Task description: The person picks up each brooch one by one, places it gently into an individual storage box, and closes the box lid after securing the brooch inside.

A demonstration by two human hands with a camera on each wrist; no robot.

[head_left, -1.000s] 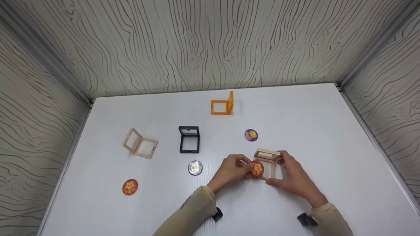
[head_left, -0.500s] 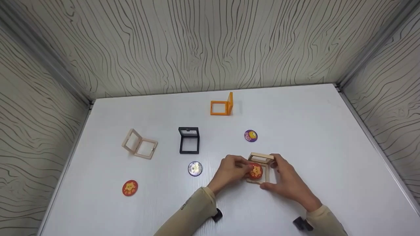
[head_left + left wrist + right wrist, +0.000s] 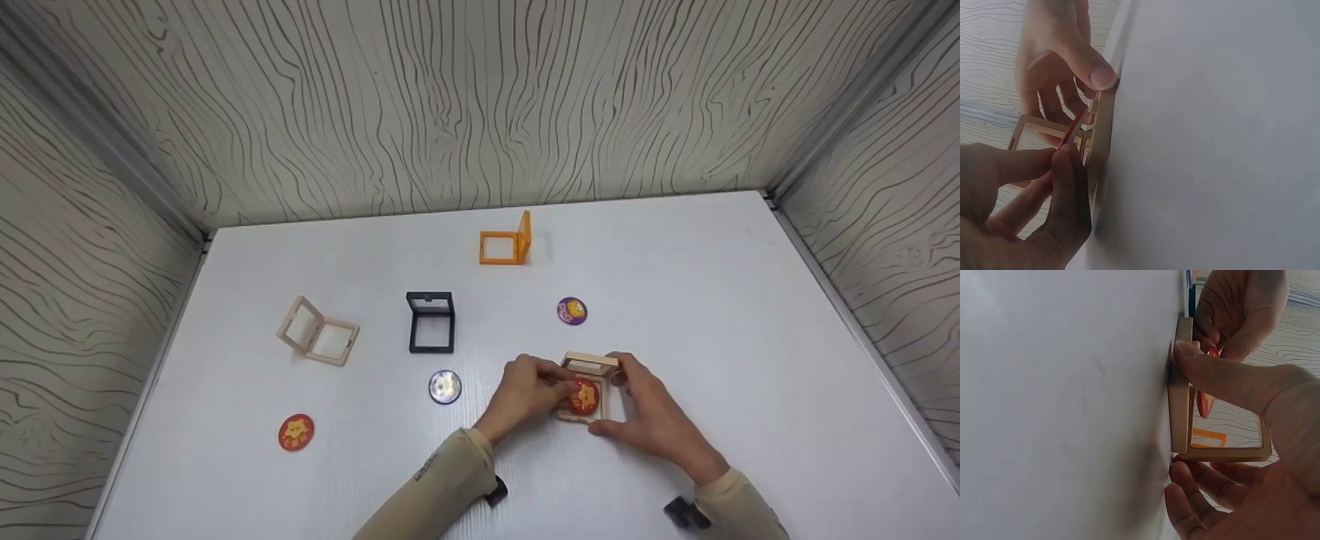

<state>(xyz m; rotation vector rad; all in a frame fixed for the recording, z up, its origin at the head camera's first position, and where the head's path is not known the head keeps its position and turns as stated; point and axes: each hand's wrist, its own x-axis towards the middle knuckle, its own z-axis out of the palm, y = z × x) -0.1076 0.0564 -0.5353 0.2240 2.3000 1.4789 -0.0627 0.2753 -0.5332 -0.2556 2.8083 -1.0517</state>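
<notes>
My left hand [image 3: 525, 391] pinches the edge of a round red badge [image 3: 585, 397] with a yellow star on it. The badge sits over the base of a hinged, wood-coloured display frame [image 3: 591, 358] whose lid stands raised. In the left wrist view the badge [image 3: 1074, 127] is tilted, one edge close to the base. My right hand [image 3: 660, 418] grips the frame from the right, thumb at the near edge and fingers by the hinge side. The right wrist view shows the thumb lying along the frame's base [image 3: 1180, 416].
An orange open frame [image 3: 499, 262] stands at the back, a black one [image 3: 432, 349] mid-table, a pale wooden one [image 3: 335, 361] at left. A purple badge [image 3: 572, 310], a shiny silvery badge [image 3: 445, 387] and another red star badge [image 3: 296, 432] lie on the white table [image 3: 750, 300].
My right hand has brought the frame leftward and slightly nearer, under the badge. The badge has dropped a little toward the base, while my left hand has barely moved.
</notes>
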